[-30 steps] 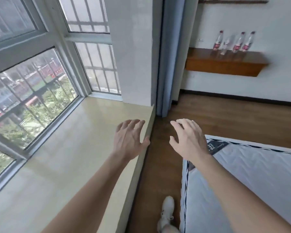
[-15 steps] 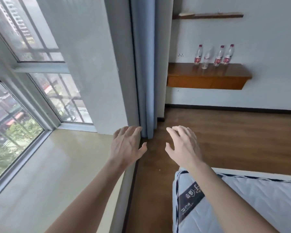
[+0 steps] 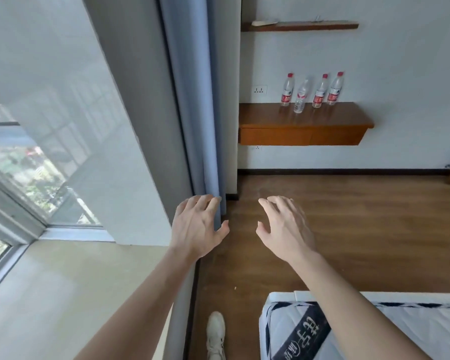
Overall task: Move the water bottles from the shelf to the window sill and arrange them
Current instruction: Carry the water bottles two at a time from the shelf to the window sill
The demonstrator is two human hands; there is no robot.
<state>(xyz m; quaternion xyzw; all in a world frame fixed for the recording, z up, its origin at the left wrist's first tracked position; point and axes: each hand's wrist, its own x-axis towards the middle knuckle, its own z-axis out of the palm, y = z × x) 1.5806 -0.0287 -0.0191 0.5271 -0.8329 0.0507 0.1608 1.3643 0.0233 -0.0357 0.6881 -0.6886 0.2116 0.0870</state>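
Daylit room with white walls
Wood floor (image 3: pixel 361 229), blue curtain (image 3: pixel 192 100) beside the window (image 3: pixel 24 178), mattress (image 3: pixel 413 333) at lower right

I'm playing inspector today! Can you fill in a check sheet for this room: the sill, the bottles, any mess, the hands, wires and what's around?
Surface: window sill bare; no bottles on it.
Job's things: four water bottles upright on the wooden shelf.
Clutter: small items on the upper shelf, too small to identify.
Grippers: left hand and right hand open, empty.
Cables: nothing seen; wall socket unused.
Surroundings: blue curtain, wood floor, mattress.
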